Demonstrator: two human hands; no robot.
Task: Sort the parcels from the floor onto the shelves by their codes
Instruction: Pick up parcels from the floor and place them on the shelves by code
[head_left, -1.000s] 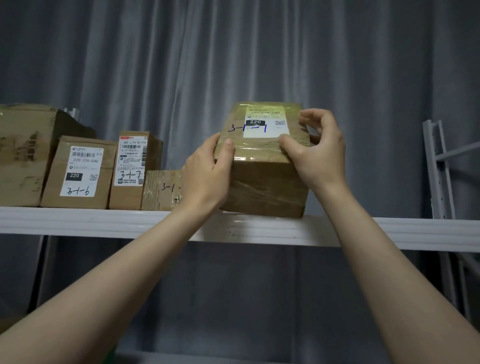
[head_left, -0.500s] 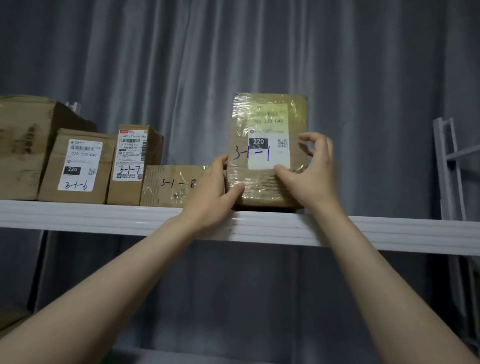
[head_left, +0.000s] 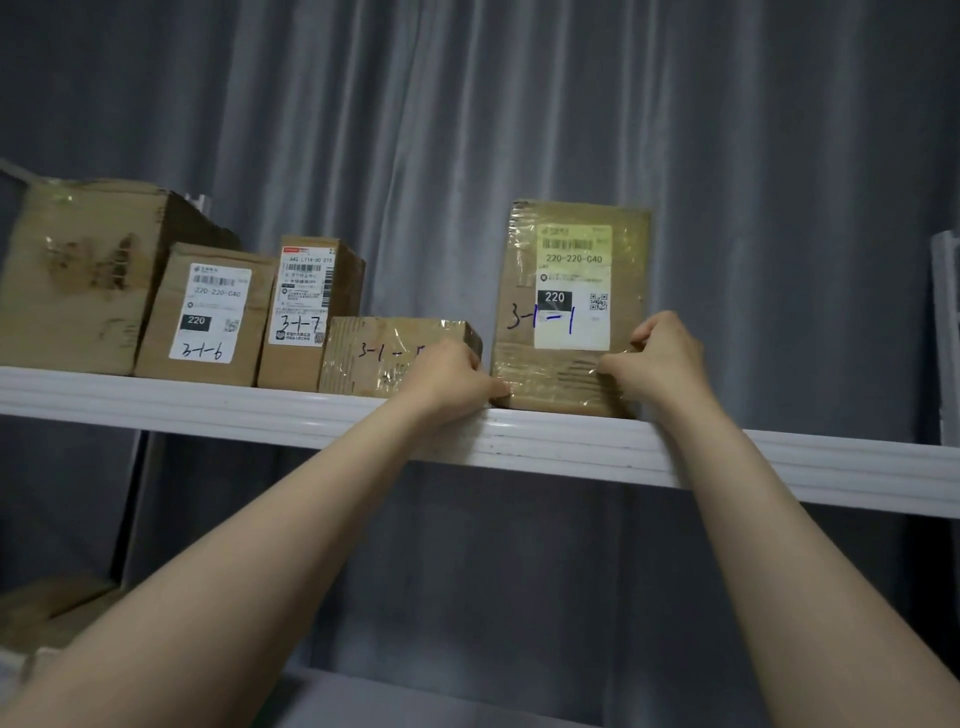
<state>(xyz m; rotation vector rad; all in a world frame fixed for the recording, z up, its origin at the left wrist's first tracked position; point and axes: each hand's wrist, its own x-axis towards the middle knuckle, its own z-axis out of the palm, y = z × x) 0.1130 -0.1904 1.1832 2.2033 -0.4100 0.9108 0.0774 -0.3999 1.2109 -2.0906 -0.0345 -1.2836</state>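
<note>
parcel 3-1-1 (head_left: 570, 291): tan cardboard, white label yellowish at top, black "220" block, blue handwritten code. parcel 3-1-7 (head_left: 307, 312): brown, white label with red strip on top, black marker code. shelf (head_left: 208, 406) white. curtain (head_left: 519, 104) grey, vertical pleats.

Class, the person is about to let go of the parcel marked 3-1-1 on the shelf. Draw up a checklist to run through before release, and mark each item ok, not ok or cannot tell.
1. parcel 3-1-1 stands upright on the white shelf: ok.
2. Its label and handwritten code face outward and are readable: ok.
3. Code fits the row beside it, parcel 3-1-6 and parcel 3-1-7: ok.
4. Base set far enough back from the shelf's front edge: cannot tell, the depth is hidden.
5. Hands free of it: not ok; the left hand grips the lower left corner, the right hand the lower right edge.
</note>
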